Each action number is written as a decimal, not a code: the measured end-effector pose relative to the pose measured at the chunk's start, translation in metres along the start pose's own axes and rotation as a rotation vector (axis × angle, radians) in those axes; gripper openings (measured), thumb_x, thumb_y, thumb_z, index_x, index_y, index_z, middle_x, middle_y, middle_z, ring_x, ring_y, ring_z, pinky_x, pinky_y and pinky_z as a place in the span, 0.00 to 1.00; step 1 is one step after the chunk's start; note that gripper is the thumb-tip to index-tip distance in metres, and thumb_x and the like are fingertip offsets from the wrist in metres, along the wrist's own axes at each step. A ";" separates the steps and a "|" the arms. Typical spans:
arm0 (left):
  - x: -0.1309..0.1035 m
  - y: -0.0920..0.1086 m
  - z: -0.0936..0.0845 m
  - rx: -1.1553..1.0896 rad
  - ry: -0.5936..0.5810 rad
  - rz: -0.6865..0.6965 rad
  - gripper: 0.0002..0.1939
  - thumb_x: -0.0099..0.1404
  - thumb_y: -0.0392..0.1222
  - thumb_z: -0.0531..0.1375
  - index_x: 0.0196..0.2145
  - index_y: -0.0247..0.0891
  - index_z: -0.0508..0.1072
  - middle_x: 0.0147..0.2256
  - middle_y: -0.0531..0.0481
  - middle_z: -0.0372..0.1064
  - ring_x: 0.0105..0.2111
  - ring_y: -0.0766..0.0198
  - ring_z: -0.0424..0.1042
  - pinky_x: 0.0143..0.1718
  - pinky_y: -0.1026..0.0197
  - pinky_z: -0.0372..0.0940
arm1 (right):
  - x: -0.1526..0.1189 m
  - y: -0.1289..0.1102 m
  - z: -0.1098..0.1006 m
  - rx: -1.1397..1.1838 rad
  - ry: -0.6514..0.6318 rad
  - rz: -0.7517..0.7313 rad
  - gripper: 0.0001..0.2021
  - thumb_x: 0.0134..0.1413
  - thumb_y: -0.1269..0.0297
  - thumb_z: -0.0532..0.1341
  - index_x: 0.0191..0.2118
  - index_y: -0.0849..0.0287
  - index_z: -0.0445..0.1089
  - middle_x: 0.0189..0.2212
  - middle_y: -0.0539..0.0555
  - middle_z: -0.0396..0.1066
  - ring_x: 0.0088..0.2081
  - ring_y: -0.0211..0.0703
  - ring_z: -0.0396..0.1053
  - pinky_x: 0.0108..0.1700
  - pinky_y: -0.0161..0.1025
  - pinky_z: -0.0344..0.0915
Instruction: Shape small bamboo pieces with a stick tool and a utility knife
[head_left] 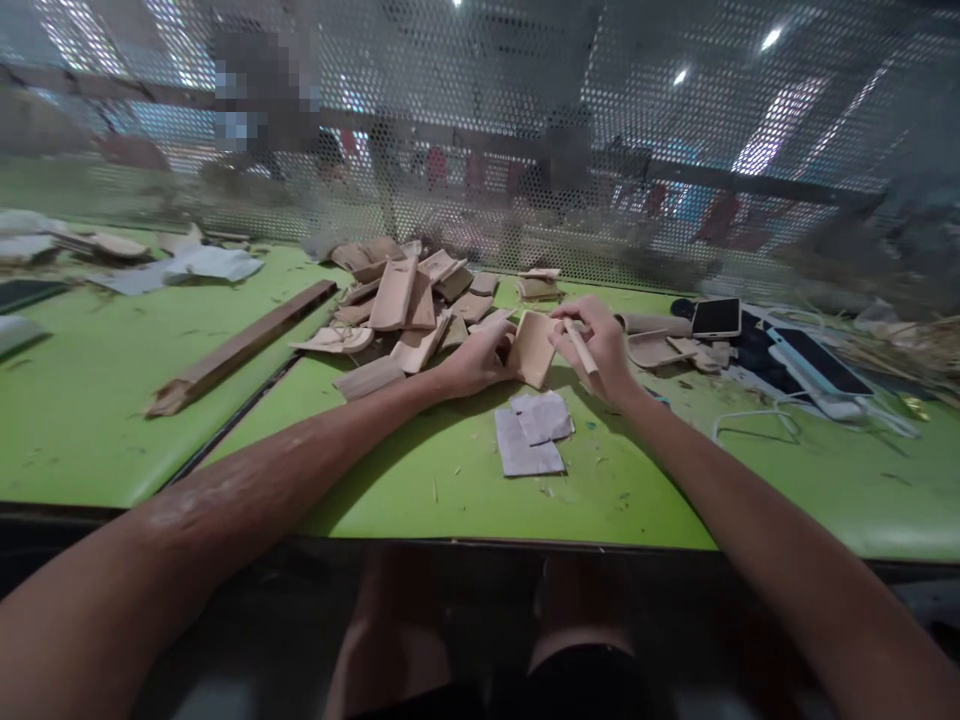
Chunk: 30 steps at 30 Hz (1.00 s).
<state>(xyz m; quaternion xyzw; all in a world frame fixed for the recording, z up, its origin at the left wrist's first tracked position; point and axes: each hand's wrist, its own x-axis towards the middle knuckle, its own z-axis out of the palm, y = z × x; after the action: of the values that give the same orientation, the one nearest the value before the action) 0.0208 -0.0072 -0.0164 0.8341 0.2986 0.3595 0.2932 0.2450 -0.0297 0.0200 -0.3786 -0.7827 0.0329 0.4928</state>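
My left hand point(484, 358) is closed on the left edge of a pale, curved piece of wood point(533, 350), tilted up above the table. My right hand point(604, 345) grips a light wooden rod point(582, 350), which looks like a tool handle. Its working end is hidden by the fingers, close to the right edge of the curved piece. Below the hands, two overlapping scraps of greyish paper point(529, 455) lie on the green table point(465, 505). A heap of similar curved wooden pieces point(394, 295) sits just beyond my left hand.
A long wooden bar point(240, 350) lies at the left beside a table seam. On the right are phones point(716, 318), a white cable point(757, 412) and more wooden pieces point(656, 348). A perforated metal screen point(480, 190) stands along the back. White paper point(191, 265) lies far left.
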 end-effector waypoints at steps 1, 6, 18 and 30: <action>0.000 -0.001 0.000 0.001 -0.005 0.002 0.26 0.59 0.43 0.69 0.51 0.37 0.66 0.40 0.46 0.74 0.36 0.60 0.72 0.34 0.61 0.63 | 0.000 -0.002 0.001 0.007 0.000 -0.016 0.06 0.58 0.61 0.64 0.41 0.52 0.73 0.42 0.56 0.71 0.43 0.49 0.69 0.39 0.44 0.71; 0.002 -0.001 0.002 0.132 0.012 -0.023 0.17 0.61 0.45 0.69 0.42 0.36 0.70 0.35 0.48 0.72 0.33 0.61 0.68 0.31 0.62 0.57 | -0.001 -0.009 0.003 0.011 0.003 -0.079 0.03 0.59 0.63 0.64 0.40 0.50 0.73 0.41 0.56 0.69 0.44 0.50 0.69 0.38 0.44 0.71; 0.005 0.001 0.006 0.197 0.024 -0.093 0.19 0.58 0.49 0.71 0.41 0.34 0.77 0.38 0.43 0.78 0.34 0.57 0.73 0.34 0.58 0.65 | -0.004 -0.021 0.010 -0.026 -0.018 -0.180 0.06 0.62 0.69 0.60 0.42 0.51 0.74 0.43 0.56 0.67 0.43 0.48 0.68 0.37 0.42 0.71; 0.005 0.000 -0.002 0.139 -0.007 0.003 0.14 0.61 0.36 0.65 0.45 0.35 0.73 0.43 0.44 0.76 0.40 0.57 0.74 0.39 0.58 0.67 | -0.004 -0.017 0.006 -0.132 0.006 -0.144 0.05 0.64 0.67 0.59 0.40 0.53 0.72 0.40 0.56 0.66 0.41 0.48 0.68 0.44 0.46 0.70</action>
<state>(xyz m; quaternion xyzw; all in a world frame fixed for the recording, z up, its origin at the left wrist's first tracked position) 0.0223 -0.0033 -0.0131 0.8542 0.3205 0.3352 0.2351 0.2316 -0.0421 0.0212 -0.3532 -0.8067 -0.0552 0.4705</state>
